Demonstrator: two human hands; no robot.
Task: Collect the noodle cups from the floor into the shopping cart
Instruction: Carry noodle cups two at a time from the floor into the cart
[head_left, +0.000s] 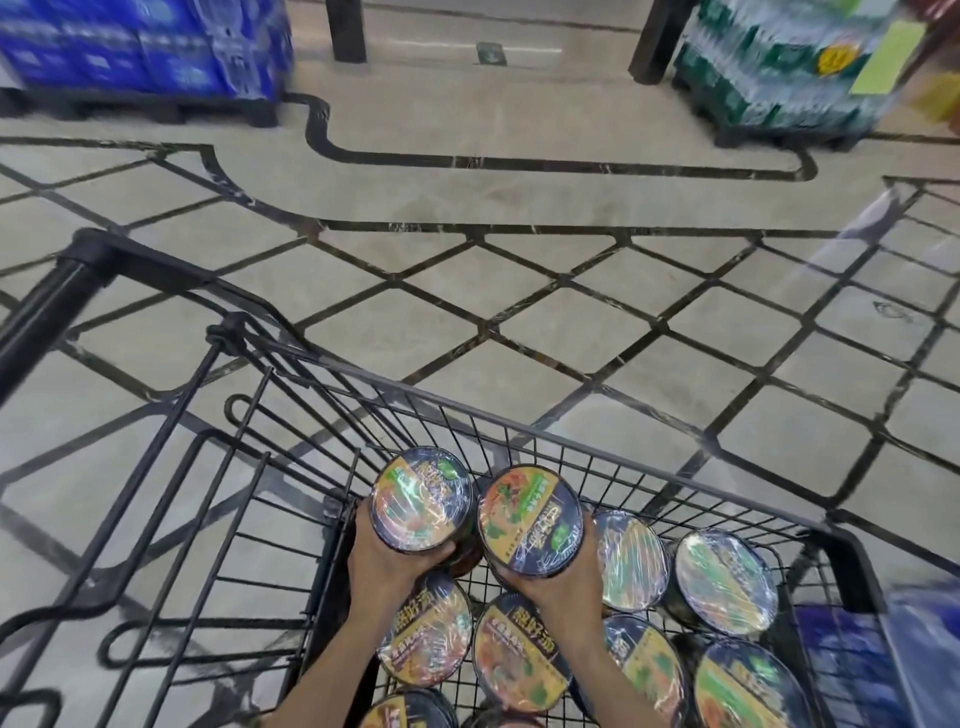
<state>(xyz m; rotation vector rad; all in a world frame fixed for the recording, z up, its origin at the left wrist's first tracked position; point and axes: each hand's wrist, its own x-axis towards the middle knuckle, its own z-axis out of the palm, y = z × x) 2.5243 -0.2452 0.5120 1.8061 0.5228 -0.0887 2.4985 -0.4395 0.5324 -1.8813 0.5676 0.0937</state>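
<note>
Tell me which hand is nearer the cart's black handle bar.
Left. The left hand grips a cup on the handle bar side; the right hand grips another cup farther right.

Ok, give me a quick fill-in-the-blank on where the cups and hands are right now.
1. Each hand holds ____ noodle cup: the left hand one, the right hand another.
2. Both held cups are above the wire basket of the ____.
3. The two held cups sit ____ by side, lids facing up.
4. No noodle cups show on the tiled ____ in this view.

Missing words: one; shopping cart; side; floor
</note>
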